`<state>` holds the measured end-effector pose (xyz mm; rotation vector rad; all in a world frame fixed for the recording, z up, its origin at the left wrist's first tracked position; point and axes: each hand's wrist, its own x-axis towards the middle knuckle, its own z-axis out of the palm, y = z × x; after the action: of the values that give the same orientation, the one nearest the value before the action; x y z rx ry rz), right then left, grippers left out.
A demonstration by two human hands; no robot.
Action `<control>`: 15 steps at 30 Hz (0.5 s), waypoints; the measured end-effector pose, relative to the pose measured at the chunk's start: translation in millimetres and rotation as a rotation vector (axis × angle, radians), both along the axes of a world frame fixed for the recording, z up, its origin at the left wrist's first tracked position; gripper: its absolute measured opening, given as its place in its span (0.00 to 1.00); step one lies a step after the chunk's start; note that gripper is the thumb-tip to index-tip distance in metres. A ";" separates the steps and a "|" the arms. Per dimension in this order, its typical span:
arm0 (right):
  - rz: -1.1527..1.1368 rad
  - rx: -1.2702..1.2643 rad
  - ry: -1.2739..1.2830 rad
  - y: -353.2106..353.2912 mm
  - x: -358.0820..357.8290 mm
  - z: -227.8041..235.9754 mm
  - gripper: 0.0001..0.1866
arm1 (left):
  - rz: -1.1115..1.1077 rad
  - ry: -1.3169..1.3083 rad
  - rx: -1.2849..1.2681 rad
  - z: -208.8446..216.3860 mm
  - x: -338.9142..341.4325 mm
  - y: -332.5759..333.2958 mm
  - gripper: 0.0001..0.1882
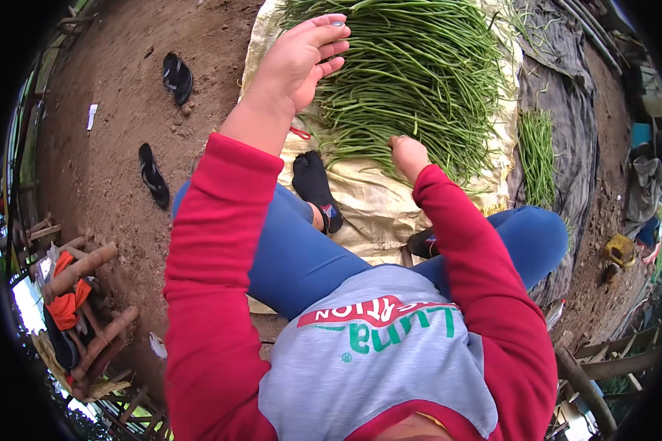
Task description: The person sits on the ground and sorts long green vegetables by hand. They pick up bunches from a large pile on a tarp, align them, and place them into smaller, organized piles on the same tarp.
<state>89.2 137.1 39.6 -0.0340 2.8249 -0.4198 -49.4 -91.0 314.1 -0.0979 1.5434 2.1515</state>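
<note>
A large heap of long green beans [419, 81] lies on a pale yellowish woven sheet [368, 209] in front of me. My left hand [296, 60] is raised over the heap's left edge, open, with its fingers apart. A small shiny grey spot [338, 24] shows at one of its fingertips; I cannot tell what it is. At the near edge of the heap, my right hand [409, 156] is closed against the beans with the thumb on top. Its fingers are mostly hidden, so what it grips cannot be made out. A red loop [300, 133] lies below my left wrist.
A smaller bundle of beans [537, 158] rests on a dark sheet [574, 147] at the right. My dark-socked foot [315, 184] is on the pale sheet. Black flip-flops [153, 175] lie on bare soil at left, near a wooden frame [88, 294]. A yellow container [620, 251] stands far right.
</note>
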 end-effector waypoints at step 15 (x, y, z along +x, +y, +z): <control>-0.529 -0.638 -0.124 135.8 -40.9 250.7 0.16 | 0.006 0.051 -0.013 -0.3 8.0 -4.7 0.15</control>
<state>48.2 272.9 290.3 0.5900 2.4267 -1.3618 -41.4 -95.7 313.9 -0.0527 1.5872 2.1652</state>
